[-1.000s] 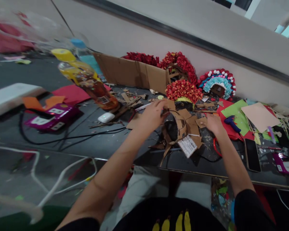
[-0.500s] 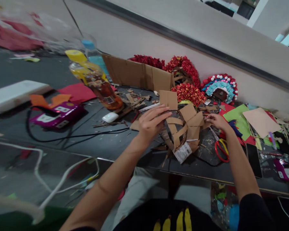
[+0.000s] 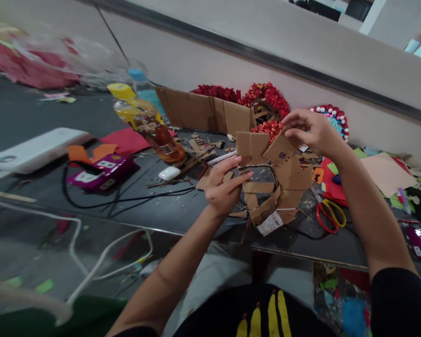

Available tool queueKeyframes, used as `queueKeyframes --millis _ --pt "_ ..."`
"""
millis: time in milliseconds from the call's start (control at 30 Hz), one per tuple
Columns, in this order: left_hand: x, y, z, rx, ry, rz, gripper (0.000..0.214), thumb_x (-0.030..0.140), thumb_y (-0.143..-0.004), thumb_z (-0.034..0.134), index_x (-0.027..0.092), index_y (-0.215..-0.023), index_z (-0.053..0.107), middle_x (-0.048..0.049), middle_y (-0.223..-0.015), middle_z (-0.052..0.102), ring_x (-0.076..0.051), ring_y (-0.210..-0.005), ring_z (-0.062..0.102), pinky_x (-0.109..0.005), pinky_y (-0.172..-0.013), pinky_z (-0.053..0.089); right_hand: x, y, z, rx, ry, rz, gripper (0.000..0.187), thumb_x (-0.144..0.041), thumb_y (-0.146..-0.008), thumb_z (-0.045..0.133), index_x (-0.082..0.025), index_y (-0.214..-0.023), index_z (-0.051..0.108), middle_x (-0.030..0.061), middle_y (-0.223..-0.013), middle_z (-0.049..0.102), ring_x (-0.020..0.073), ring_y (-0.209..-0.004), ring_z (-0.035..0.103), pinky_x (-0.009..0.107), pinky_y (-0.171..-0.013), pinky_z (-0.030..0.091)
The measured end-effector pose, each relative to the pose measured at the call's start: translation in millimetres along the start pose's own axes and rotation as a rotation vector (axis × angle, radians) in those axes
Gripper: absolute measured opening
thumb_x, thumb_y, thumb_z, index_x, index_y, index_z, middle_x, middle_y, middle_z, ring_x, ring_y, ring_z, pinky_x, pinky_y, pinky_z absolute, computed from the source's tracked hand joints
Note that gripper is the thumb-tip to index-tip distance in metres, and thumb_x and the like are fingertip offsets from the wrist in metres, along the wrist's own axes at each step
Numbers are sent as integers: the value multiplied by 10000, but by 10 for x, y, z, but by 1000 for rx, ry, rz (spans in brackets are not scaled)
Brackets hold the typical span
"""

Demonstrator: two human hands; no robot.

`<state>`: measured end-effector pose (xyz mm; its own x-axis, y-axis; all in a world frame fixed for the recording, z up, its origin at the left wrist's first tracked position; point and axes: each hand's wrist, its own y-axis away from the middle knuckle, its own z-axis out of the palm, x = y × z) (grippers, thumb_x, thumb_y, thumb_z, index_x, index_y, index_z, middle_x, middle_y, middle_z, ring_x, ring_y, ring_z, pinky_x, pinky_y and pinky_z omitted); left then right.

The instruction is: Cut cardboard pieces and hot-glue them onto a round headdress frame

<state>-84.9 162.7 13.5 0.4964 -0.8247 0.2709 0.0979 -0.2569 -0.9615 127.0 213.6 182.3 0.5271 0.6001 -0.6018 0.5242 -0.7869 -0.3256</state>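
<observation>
A ring-shaped cardboard frame with square flaps round its edge is tilted above the dark table, crossed by thin cardboard strips inside. My left hand grips its left side between thumb and fingers. At the upper right, the fingers of my right hand are closed on the top edge of a cardboard flap with a printed mark. Whether that flap is fixed to the frame I cannot tell. A white printed label shows at the frame's lower edge.
Scissors with red and yellow handles lie right of the frame. Left stand a yellow-capped drink bottle and a purple power strip with a black cable. A cardboard sheet and red flowery wreaths stand against the wall. Cardboard scraps litter the table.
My right hand has moved up and left from beside the frame to the upper right flap, which it now grips. My left hand stays on the frame, which has tilted towards me.
</observation>
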Motion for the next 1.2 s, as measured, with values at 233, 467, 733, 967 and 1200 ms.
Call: queueKeyframes --millis 233,467,733,967,1200 --pt "-20 45 -25 10 -46 -6 148 185 -811 630 293 -859 719 -2 -1121 620 -170 -1021 612 -318 -798 576 -147 -87 87 -100 30 -12 201 -257 -774 600 -171 -954 622 24 -886 660 157 -864 595 320 -796 465" --pt "16 19 -4 37 -4 27 222 130 -796 639 312 -903 710 13 -1137 617 -168 -1025 619 -311 -799 573 -187 -10 73 -94 88 0 204 -258 -798 583 -172 -979 617 29 -900 661 160 -868 593 322 -801 447" --pt "54 -11 20 56 4 43 213 135 -804 628 308 -898 711 16 -1119 627 -155 -993 628 -316 -822 568 -194 -7 55 -93 127 20 199 -249 -791 590 -180 -976 615 15 -886 661 140 -847 582 298 -791 448" --pt "39 18 20 51 -42 39 200 125 -780 643 298 -849 717 13 -1089 634 -160 -969 632 -316 -798 578 -184 -69 54 -105 63 -31 176 -209 -764 619 -196 -937 646 -3 -872 666 153 -880 597 312 -824 451" --pt "68 -16 26 66 -35 58 201 132 -796 629 302 -866 712 12 -1093 631 -158 -966 632 -309 -785 575 -236 -61 61 -89 46 -24 170 -192 -740 654 -214 -908 654 -14 -843 673 178 -911 609 341 -850 461"
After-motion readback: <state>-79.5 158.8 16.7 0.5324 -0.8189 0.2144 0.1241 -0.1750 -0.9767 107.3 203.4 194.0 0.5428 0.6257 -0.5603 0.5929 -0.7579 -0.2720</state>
